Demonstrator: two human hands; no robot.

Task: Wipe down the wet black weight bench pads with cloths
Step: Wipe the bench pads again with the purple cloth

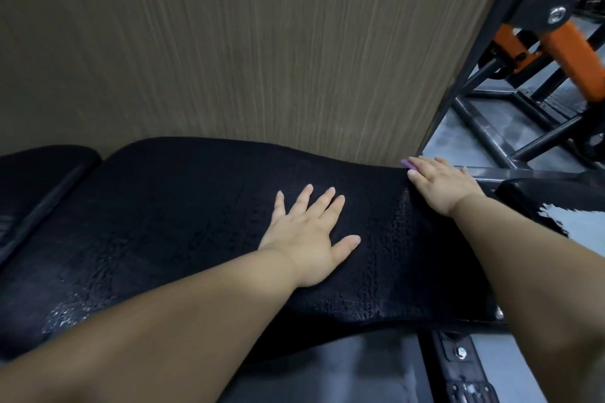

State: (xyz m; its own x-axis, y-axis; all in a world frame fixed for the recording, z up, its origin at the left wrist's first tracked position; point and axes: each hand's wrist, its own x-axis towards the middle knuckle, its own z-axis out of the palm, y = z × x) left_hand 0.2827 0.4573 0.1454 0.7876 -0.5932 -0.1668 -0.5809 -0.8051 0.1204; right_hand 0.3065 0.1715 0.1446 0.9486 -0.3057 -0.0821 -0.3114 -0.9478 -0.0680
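A purple cloth (407,163) lies almost wholly hidden under the right hand (440,181) at the far right corner of the bench (163,222); only a sliver shows. The left edge cuts off the smaller pad (39,173). The right edge cuts off the blurred orange machine (569,52).

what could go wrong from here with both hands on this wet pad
1. The left hand lies flat and bare on the wet, droplet-covered black cushioned bench pad; leaning on it could make it slide.
2. The small purple cloth under the right hand sits at the pad's far edge beside the wood-grain wall; it might drop off that edge.
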